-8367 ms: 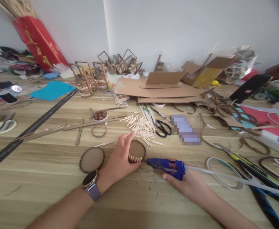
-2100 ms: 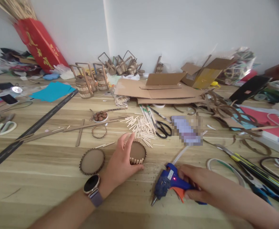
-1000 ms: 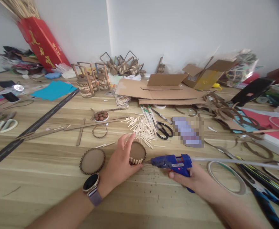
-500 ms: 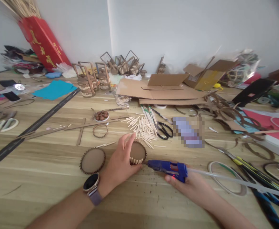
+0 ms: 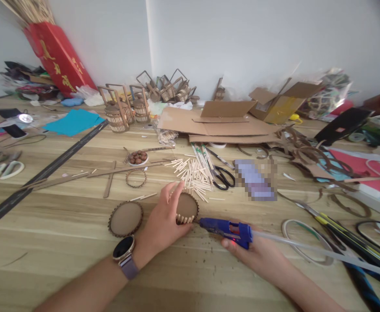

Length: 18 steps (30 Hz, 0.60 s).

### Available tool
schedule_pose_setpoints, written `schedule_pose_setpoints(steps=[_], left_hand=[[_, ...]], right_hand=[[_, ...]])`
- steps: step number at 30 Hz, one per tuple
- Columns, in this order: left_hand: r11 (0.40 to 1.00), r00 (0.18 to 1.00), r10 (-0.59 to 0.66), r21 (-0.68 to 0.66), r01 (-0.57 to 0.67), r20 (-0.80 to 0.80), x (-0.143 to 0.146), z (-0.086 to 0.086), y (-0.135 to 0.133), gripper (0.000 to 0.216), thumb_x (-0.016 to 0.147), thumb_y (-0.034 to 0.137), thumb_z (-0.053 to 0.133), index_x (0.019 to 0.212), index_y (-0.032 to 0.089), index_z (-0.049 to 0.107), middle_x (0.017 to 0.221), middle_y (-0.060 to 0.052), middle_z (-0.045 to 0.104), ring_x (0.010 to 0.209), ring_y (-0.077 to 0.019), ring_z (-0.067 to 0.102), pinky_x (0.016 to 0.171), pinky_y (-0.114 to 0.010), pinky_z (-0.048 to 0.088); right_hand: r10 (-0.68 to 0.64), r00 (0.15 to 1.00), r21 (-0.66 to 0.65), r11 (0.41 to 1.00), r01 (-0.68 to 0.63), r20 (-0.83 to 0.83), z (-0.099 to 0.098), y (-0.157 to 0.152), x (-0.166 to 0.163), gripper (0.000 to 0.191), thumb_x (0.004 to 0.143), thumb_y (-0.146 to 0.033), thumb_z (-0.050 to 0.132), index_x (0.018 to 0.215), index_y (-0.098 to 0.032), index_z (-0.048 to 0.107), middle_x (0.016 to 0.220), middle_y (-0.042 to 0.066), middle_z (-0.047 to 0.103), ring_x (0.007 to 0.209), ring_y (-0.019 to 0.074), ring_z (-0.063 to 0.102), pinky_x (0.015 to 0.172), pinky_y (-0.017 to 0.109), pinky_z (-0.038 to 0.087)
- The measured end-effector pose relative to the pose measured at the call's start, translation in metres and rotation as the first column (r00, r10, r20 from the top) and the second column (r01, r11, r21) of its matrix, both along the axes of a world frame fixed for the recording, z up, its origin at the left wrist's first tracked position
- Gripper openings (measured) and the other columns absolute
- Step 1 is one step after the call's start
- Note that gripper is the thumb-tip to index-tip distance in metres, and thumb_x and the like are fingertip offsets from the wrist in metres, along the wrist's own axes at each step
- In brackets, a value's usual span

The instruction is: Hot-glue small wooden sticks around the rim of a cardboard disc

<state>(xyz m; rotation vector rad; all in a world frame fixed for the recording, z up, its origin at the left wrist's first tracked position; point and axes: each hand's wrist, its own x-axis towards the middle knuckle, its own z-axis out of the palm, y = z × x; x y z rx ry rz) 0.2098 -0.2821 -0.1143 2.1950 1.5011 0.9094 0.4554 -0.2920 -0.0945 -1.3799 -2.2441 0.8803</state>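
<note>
My left hand (image 5: 164, 221) grips a round cardboard disc (image 5: 187, 205) lying on the wooden table, fingers curved over its left rim and thumb at the front. Short wooden sticks stand glued along the disc's near edge. My right hand (image 5: 253, 255) is closed on a blue hot glue gun (image 5: 227, 227), whose nozzle touches the disc's right front edge. A long clear glue stick (image 5: 320, 254) trails from the gun's back to the right. A second cardboard disc (image 5: 125, 218) with a toothed rim lies just left of my left hand.
A pile of short wooden sticks (image 5: 193, 175) and black scissors (image 5: 221, 177) lie behind the disc. Further back are flat cardboard sheets (image 5: 222, 125) and small stick baskets (image 5: 117, 112). Cardboard rings, tape and tools crowd the right side; a long black strip (image 5: 43, 175) crosses the left.
Two seconds ago the glue gun pointed down at the table away from the disc; my right hand has since brought it level with the nozzle at the disc's edge. My left hand stayed put.
</note>
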Motion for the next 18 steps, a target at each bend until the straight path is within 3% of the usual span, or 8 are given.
schedule_pose_setpoints(steps=[12,18], left_hand=[[1.0,1.0,-0.003,0.009,0.003,0.018,-0.0001,-0.0003,-0.0004,0.104,0.071,0.019,0.075,0.149,0.03,0.007,0.147,-0.016,0.026,0.137,-0.0355,0.034,0.11,-0.055,0.036],[1.0,1.0,-0.008,0.002,0.008,0.02,-0.0005,0.0018,-0.001,0.106,0.072,0.017,0.073,0.148,0.034,0.003,0.147,-0.014,0.026,0.137,-0.0348,0.034,0.109,-0.056,0.037]], right_hand=[[-0.002,1.0,0.014,1.0,0.002,0.012,-0.0032,-0.0013,0.0005,0.039,0.087,-0.048,0.051,0.108,-0.023,0.073,0.109,0.009,0.074,0.101,0.0304,0.068,0.087,0.041,0.055],[0.001,1.0,0.005,1.0,-0.001,0.014,-0.0011,-0.0023,-0.0003,0.04,0.088,-0.048,0.049,0.106,-0.022,0.073,0.109,0.009,0.074,0.1,0.0294,0.068,0.087,0.04,0.055]])
